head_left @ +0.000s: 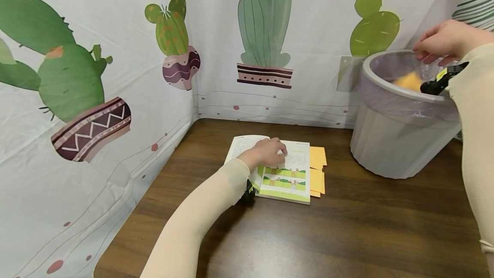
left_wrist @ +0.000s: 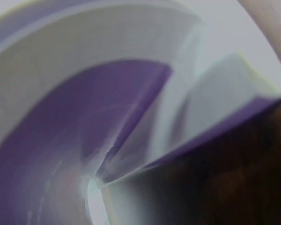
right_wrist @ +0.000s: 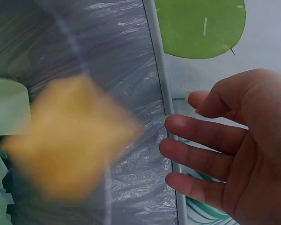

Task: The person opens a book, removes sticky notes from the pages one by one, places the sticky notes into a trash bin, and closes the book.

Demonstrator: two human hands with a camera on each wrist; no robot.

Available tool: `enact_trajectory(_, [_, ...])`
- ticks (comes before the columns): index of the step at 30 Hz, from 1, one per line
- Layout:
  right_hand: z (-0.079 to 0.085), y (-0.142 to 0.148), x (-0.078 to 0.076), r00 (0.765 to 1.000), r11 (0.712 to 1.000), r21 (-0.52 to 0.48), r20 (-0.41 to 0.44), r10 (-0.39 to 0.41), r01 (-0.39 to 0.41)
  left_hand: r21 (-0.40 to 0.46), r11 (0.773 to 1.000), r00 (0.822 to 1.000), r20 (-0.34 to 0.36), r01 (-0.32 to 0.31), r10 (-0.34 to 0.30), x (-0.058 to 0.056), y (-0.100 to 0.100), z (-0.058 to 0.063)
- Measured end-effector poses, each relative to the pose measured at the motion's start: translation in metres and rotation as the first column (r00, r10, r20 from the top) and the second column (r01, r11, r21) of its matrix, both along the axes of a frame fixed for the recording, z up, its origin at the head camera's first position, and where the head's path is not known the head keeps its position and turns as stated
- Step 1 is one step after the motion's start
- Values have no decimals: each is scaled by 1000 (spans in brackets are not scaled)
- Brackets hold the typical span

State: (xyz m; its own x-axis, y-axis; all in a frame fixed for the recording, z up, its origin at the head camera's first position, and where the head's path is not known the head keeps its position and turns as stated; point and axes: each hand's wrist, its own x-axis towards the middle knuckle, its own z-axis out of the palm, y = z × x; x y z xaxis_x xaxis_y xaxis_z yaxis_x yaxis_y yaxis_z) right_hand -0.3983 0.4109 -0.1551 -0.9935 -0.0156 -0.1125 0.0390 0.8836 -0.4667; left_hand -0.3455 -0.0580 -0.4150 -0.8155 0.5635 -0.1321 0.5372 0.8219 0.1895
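Note:
An open book (head_left: pixel 287 188) with text and coloured pictures lies on the table, and my left hand (head_left: pixel 266 153) rests on its pages. Orange paper slips (head_left: pixel 317 158) stick out past the book's right edge. Over the lined trash bin (head_left: pixel 390 145) my right hand (head_left: pixel 444 43) hangs at the rim, its fingers loosely bent and holding nothing. In the right wrist view a blurred orange slip (right_wrist: pixel 75 140) is in the air inside the bin, apart from the fingers (right_wrist: pixel 201 157). Blurred, curved pages (left_wrist: pixel 215 112) fill the left wrist view; the left hand is not visible there.
The bin's clear plastic liner (right_wrist: pixel 131 117) folds over its rim. Light green paper pieces (right_wrist: pixel 9 110) show at the left of the right wrist view. A cactus-print cloth (head_left: pixel 216 55) hangs behind the brown wooden table (head_left: pixel 339 235).

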Motion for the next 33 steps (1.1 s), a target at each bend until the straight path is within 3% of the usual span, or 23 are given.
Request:
enact_trajectory(6, [4, 0, 2, 999, 999, 9, 15, 38, -38, 0, 1000, 1000, 4, 1, -1, 0, -1, -1])
enact_trajectory(11, [11, -7, 5, 998, 998, 48, -40, 44, -42, 2, 1000, 1000, 12, -2, 2, 0, 0, -1])
enact_trajectory(22, [46, -43, 8, 983, 992, 69, -141, 115, -106, 4, 1000, 1000, 15, -11, 11, -3, 0, 1])
enact_trajectory(28, [59, -82, 22, 951, 980, 111, -246, 187, -164, -1, 1000, 1000, 12, -1, 1, -4, -1, 1])
enact_trajectory(33, [61, -116, 33, 909, 950, 253, -324, 261, -182, -3, 1000, 1000, 11, 1, -1, -3, -2, 0])
